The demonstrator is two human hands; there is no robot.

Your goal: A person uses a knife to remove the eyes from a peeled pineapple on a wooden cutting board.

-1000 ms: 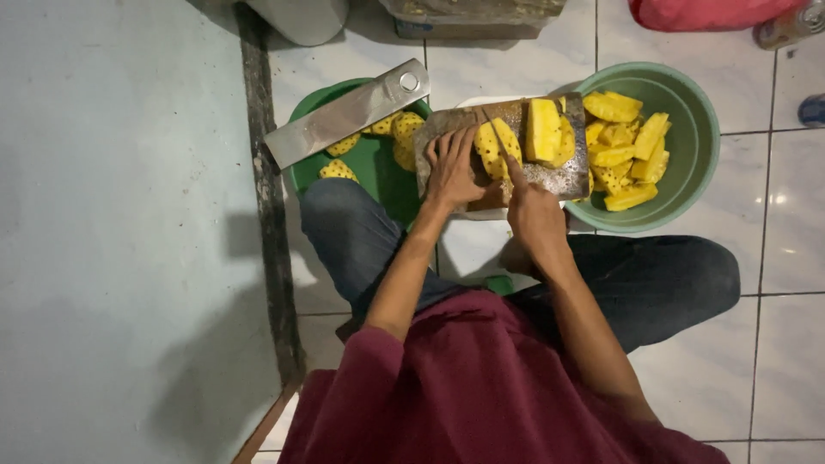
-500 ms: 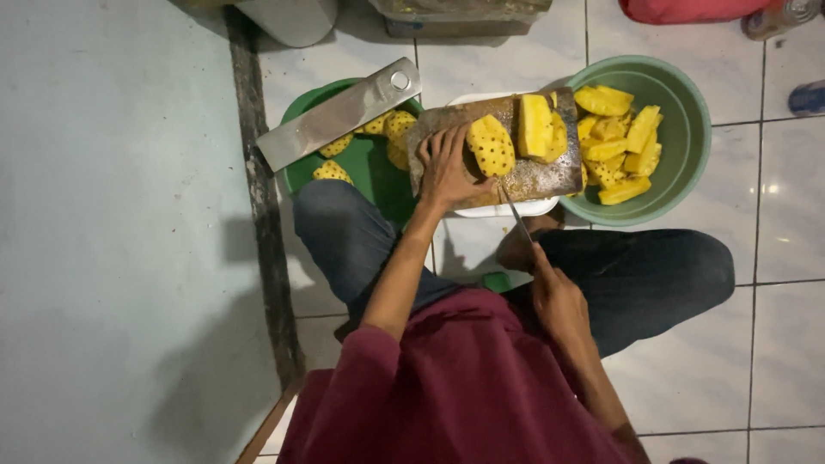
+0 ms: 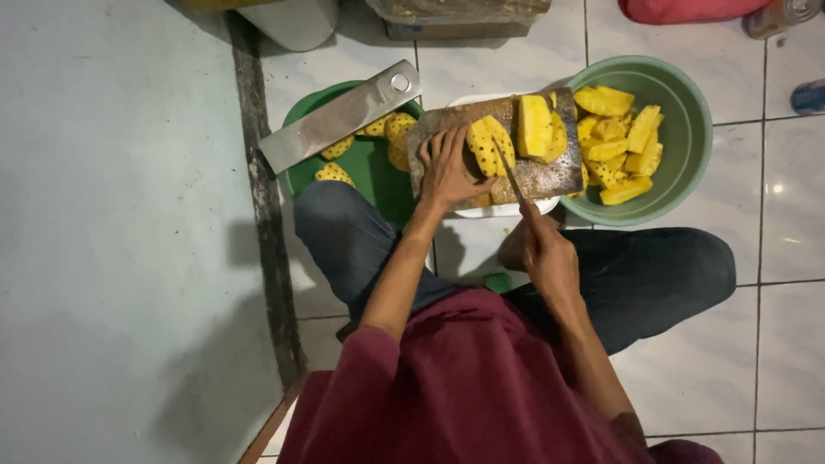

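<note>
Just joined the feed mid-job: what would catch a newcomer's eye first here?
The bright yellow pineapple half on the wooden cutting board at top centre, steadied by the left hand while the right hand holds a knife against it. To the right, a green bowl holds cut pineapple wedges; to the left, a metal bar lies across a green tray.

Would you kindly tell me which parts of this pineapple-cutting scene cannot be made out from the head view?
- Knife: its handle is hidden inside the right hand; the blade is too thin to judge how deep it sits.
- Pineapple piece: its left part is covered by the left hand.
- White tray: mostly hidden under the cutting board.
- Red object: cut off by the top edge.
</note>
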